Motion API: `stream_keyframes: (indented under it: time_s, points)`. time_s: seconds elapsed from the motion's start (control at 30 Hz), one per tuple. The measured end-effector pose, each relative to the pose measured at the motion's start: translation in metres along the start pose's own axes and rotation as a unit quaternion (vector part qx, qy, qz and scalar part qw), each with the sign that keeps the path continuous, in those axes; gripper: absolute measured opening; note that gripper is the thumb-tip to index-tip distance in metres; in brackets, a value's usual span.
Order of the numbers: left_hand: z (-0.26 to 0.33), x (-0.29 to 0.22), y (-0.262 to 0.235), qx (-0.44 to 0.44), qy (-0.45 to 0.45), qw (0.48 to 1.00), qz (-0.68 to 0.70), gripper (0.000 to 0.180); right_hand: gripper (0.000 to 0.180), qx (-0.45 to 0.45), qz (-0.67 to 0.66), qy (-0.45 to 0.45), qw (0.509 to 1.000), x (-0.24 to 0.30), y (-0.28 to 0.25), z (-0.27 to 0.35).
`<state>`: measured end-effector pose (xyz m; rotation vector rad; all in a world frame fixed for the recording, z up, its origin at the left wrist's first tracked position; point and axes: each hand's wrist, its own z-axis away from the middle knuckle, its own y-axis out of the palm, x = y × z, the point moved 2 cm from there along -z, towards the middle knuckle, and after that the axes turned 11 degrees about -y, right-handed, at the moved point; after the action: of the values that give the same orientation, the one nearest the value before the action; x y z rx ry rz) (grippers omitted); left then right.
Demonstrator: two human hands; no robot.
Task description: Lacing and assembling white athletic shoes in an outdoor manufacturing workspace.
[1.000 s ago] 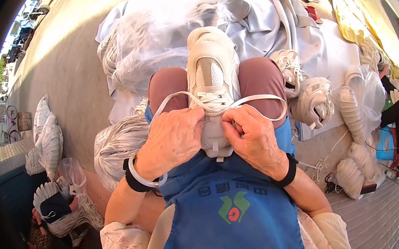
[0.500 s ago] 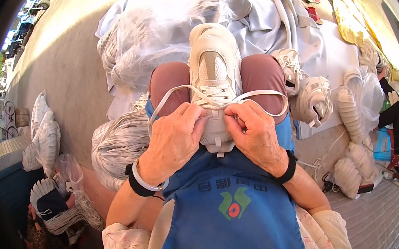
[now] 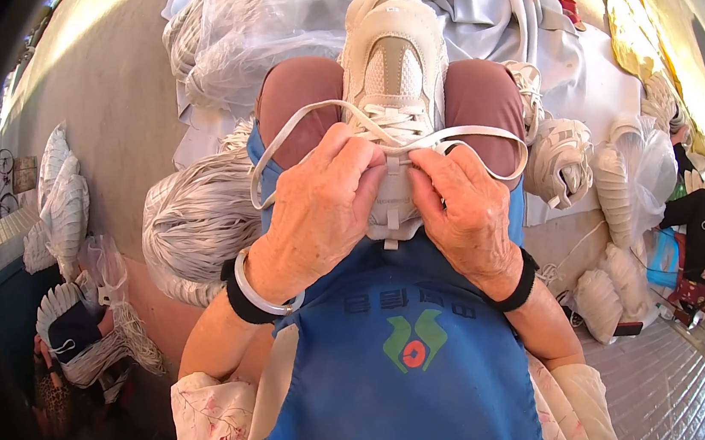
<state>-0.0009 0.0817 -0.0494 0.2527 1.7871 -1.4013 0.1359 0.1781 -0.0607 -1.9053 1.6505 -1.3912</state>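
Seen from above: white sneaker point(image 3: 394, 87) wedged between the knees, toe pointing away. Left hand point(image 3: 318, 215) and right hand point(image 3: 459, 209) side by side at the tongue, fingertips pinched shut on the flat white lace point(image 3: 464, 133), looped out to both sides. Likely trouble: uneven pulling leaving one loop long, or a slipped pinch loosening the crossing. Bundle of spare laces point(image 3: 198, 223) just left of the lap.

Left hand point(image 3: 321, 210) and right hand point(image 3: 459, 209) meet at centre, fingers pinched closed, forearms entering from seven and five o'clock.
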Motion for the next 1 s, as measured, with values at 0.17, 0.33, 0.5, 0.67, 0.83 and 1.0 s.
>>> stream_keyframes:
  time_s: [0.17,0.33,0.5,0.67,0.83,1.0]
  points:
    - [0.001,0.0,0.004,-0.029,0.009,0.999,0.029,0.016,0.019,0.01,0.025,-0.041,0.999,-0.001,-0.004,-0.004]
    - [0.005,-0.006,-0.005,-0.104,0.002,0.993,0.048,0.025,0.015,0.036,-0.085,-0.001,0.996,-0.008,-0.027,-0.012]
    - [0.012,-0.017,0.01,-0.071,0.122,0.99,-0.019,0.026,0.012,0.087,-0.138,0.065,0.984,-0.002,-0.058,-0.014]
    - [0.013,-0.032,0.013,-0.03,0.115,0.993,-0.018,0.019,0.013,0.147,-0.234,0.171,0.946,-0.014,-0.065,0.001]
    - [0.031,-0.069,0.032,0.133,0.13,0.956,0.226,0.014,0.03,0.115,-0.416,0.299,0.851,-0.024,-0.08,0.0]
    - [0.053,-0.128,0.058,0.279,0.247,0.85,0.371,0.009,0.017,0.145,-0.406,0.298,0.852,-0.014,-0.08,-0.01]
